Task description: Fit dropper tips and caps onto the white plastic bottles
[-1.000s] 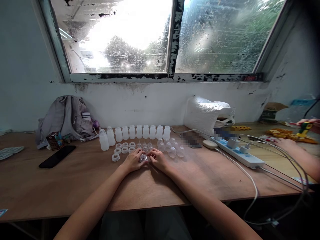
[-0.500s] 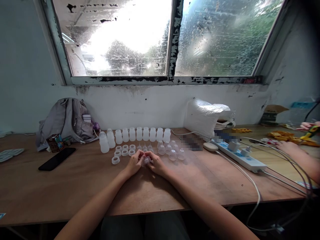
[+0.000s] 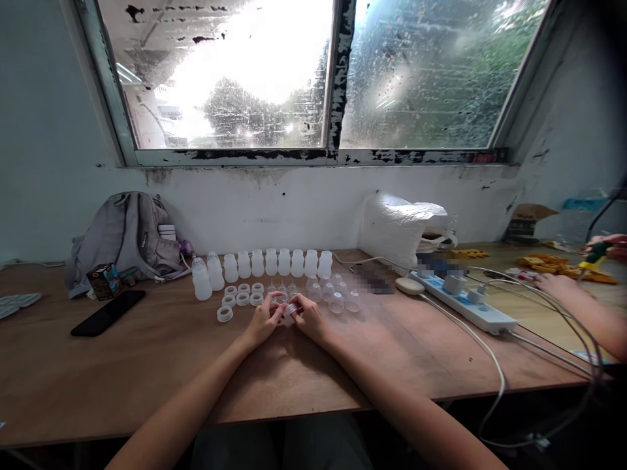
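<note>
In front of me, my left hand and my right hand meet just above the table, both closed. Between their fingertips is a small translucent bottle ring. My right fingers wrap its outer side, and the left thumb and forefinger pinch at its near edge. Whether a nipple sits inside it is hidden. Left of my hands lie several white bottle rings. Clear bottle nipples stand just behind my fingers, partly covered. Domed clear caps are grouped to the right.
Frosted baby bottles form a row at the back; the two leftmost have tops on. A phone, small box and backpack lie left. Right are a power strip, cables and a co-worker's hand near yellow parts.
The bottle ring has turned and shifted slightly right between my fingers, and my left fingertips have drawn back a little. On the right, the co-worker's hand with a yellow-and-green tool has shifted.
</note>
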The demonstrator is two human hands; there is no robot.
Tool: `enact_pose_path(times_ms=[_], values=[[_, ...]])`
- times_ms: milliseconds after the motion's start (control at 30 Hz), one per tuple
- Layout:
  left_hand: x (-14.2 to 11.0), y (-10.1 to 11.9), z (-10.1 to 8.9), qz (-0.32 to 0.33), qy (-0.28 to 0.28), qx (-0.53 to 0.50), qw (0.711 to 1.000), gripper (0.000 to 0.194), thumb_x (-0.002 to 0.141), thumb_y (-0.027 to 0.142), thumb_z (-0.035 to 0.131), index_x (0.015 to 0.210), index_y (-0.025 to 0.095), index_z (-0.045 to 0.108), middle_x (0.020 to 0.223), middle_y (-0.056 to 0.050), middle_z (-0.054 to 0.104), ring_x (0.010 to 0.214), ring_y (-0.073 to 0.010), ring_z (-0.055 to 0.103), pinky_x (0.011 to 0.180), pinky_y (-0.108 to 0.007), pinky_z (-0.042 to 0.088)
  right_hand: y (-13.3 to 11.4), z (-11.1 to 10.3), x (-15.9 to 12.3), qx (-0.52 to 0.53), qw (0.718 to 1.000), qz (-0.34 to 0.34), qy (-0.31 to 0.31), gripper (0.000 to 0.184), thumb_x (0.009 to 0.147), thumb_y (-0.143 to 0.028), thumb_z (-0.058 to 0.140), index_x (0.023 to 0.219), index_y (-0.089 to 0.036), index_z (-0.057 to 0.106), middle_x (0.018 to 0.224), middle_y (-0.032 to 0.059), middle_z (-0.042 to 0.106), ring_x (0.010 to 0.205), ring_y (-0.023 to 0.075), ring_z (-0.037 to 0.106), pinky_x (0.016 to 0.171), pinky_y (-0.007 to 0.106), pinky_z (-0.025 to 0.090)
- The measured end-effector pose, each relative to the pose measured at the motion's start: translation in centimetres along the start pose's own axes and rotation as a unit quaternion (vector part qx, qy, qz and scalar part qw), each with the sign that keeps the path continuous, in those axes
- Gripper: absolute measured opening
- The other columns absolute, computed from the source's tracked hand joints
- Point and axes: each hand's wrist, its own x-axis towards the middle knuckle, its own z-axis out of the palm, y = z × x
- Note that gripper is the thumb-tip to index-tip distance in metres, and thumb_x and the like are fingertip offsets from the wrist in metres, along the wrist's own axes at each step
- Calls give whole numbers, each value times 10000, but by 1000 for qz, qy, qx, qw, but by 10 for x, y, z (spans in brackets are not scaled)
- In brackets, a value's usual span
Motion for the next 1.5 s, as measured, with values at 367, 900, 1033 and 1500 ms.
enact_pose_path(times_ms=[367, 900, 1033, 1500], values=[[-3, 8, -2, 18, -53, 32, 998, 354, 792, 372, 431, 1052, 153, 531, 826, -63, 645, 683, -142, 589, 608, -241, 483, 2, 2, -1, -5, 1000, -1, 20, 91, 666, -155, 446, 729, -185, 389, 616, -40, 412, 537, 83, 392, 516, 191, 329], [-1, -4, -4, -7, -72, 46, 996, 503, 670, 104, 391, 1159, 168, 487, 825, -29, 665, 650, -127, 588, 652, -260, 472, 3, 8, 2, -44, 995, 80, -26, 116, 642, -189, 481, 691, -195, 376, 576, -47, 429, 527, 90, 402, 506, 192, 288], [-4, 0, -4, 19, -55, 140, 988, 498, 659, 119, 417, 1145, 178, 504, 812, -26, 666, 659, -138, 589, 669, -255, 461, 3, 7, 2, -50, 995, 84, -34, 113, 638, -185, 477, 684, -196, 375, 571, -46, 436, 527, 90, 405, 502, 190, 284], [-10, 6, 2, 44, -29, 301, 952, 408, 707, 247, 483, 1114, 236, 516, 751, -16, 665, 668, -160, 610, 668, -252, 453, 4, 9, 3, -42, 994, 103, -18, 96, 592, -142, 455, 637, -193, 388, 529, -49, 418, 500, 89, 382, 475, 184, 265]])
